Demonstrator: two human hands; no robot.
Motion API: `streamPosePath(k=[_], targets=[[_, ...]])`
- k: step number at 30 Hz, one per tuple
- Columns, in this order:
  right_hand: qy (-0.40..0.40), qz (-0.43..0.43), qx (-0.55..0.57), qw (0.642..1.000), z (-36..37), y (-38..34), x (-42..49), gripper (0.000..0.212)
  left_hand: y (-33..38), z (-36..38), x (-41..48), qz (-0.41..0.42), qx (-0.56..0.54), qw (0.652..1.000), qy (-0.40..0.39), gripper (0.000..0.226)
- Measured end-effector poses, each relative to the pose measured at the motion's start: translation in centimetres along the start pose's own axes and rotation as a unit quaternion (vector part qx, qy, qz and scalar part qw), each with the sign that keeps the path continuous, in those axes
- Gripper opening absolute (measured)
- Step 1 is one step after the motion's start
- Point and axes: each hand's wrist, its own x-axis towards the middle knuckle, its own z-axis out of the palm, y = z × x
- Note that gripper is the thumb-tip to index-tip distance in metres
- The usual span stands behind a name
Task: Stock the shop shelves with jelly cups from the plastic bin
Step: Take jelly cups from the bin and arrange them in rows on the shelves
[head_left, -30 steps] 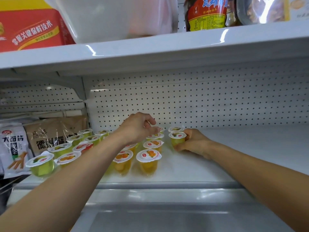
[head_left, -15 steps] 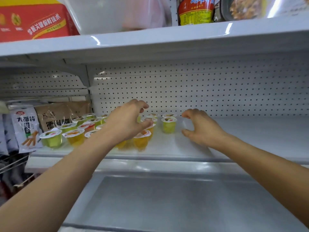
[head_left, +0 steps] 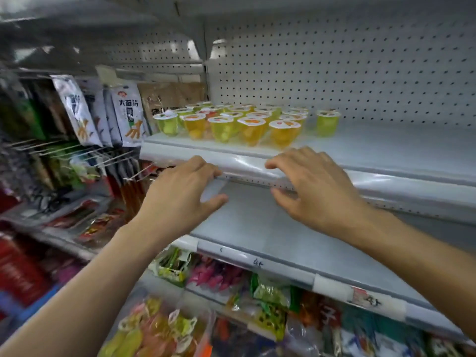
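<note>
Several jelly cups with yellow and green jelly stand in rows on the white shelf. One green cup stands apart at the right of the group. My left hand and my right hand hover in front of the shelf's front edge, below the cups. Both hold nothing, with fingers loosely bent. The plastic bin is not in view.
Snack packets hang on hooks to the left of the cups. A bare grey shelf lies below my hands. Bagged goods fill the shelves under it. White pegboard backs the shelf.
Both hands have let go of the cups and drawn back from the shelf toward me. The view has tilted down, showing the lower shelves.
</note>
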Motion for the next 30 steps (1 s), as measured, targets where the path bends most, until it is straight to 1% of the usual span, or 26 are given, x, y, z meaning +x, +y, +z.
streamPosePath(k=[2, 5, 8, 11, 13, 15, 18, 20, 23, 25, 27, 30], targets=[[-0.023, -0.034, 0.02, 0.999, 2.3, -2.4, 0.3, 0.038, -2.4, 1.1, -2.3, -0.028, -0.011, 0.999, -0.021, 0.052], [-0.094, -0.06, 0.057, 0.992, 6.3, -6.4, 1.2, 0.038, -6.7, 3.2, -5.5, -0.075, -0.03, 0.994, -0.074, 0.052], [-0.158, -0.071, 0.09, 0.981, 11.3, -10.7, 2.7, 0.036, -11.5, 5.9, -8.1, -0.118, -0.048, 0.981, -0.145, 0.051], [-0.231, -0.061, 0.119, 0.964, 17.0, -14.8, 4.2, 0.028, -16.4, 9.3, -10.5, -0.147, -0.081, 0.963, -0.211, 0.046], [-0.278, -0.046, 0.137, 0.95, 21.2, -17.3, 4.5, 0.023, -19.7, 11.9, -12.2, -0.178, -0.116, 0.946, -0.245, 0.044], [-0.337, -0.013, 0.164, 0.927, 25.4, -19.2, 4.0, 0.024, -22.6, 15.0, -14.2, -0.207, -0.144, 0.924, -0.287, 0.044], [-0.415, 0.023, 0.194, 0.889, 31.6, -21.4, 2.2, 0.023, -26.1, 20.2, -17.6, -0.257, -0.177, 0.877, -0.365, 0.042], [-0.451, 0.05, 0.217, 0.864, 35.2, -22.4, 0.8, 0.016, -27.9, 23.8, -19.9, -0.285, -0.187, 0.849, -0.405, 0.042], [-0.497, 0.076, 0.226, 0.834, 39.9, -23.6, -1.3, 0.023, -29.5, 28.8, -22.6, -0.314, -0.177, 0.819, -0.447, 0.044], [-0.527, 0.082, 0.22, 0.816, 42.9, -24.3, -2.6, 0.024, -30.2, 31.9, -24.2, -0.343, -0.188, 0.796, -0.461, 0.046], [-0.548, 0.08, 0.207, 0.807, 46.0, -24.6, -4.1, 0.025, -30.9, 34.7, -25.4, -0.357, -0.174, 0.79, -0.468, 0.05], [-0.581, 0.062, 0.162, 0.795, 50.3, -25.3, -6.6, 0.028, -32.0, 38.5, -27.1, -0.318, -0.101, 0.787, -0.519, 0.061]])
